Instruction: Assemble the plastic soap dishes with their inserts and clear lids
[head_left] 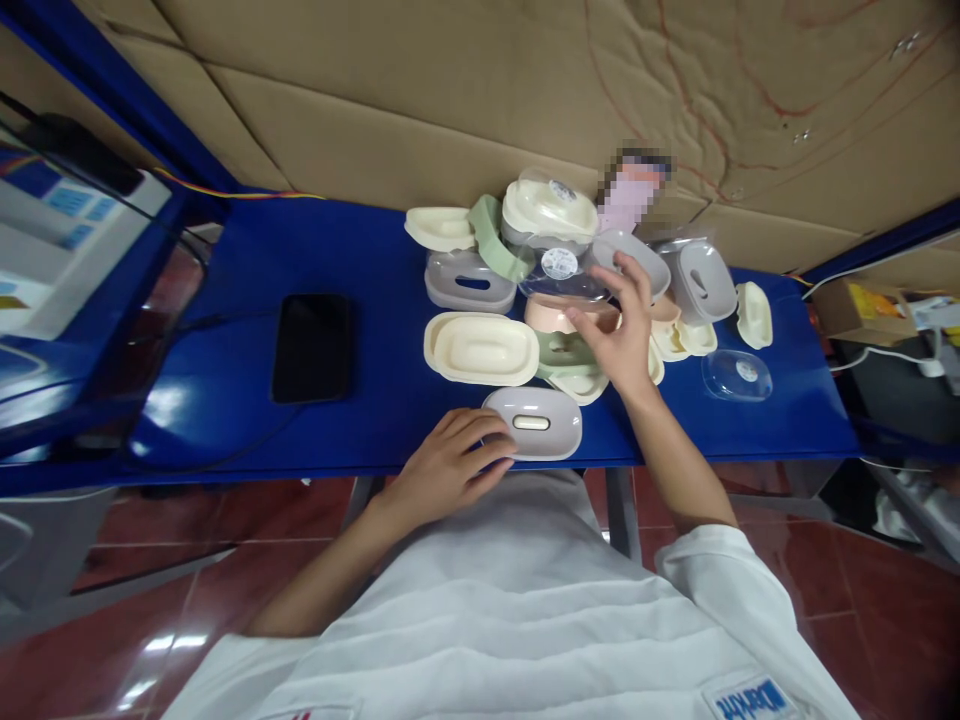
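My left hand [461, 455] lies at the left end of a grey oval dish [559, 430] at the table's front edge. Its fingers are stretched and seem to touch the rim; a pale oblong shape shows in the dish's middle slot. My right hand [626, 330] is over the pile with thumb and fingers spread. Its fingertips are near a clear plastic lid [540, 275] with a round white label and a peach oval piece [547, 312]; whether they touch is unclear. Below these are a green slotted piece [566, 350] and a cream oval dish [480, 350].
Behind stand a grey slotted piece [469, 280], a green band [491, 235] and a lidded cream box [551, 210]. Rightward are a grey container [705, 285] and another clear lid [735, 376]. A black flat device [311, 348] lies left on the blue table [390, 430].
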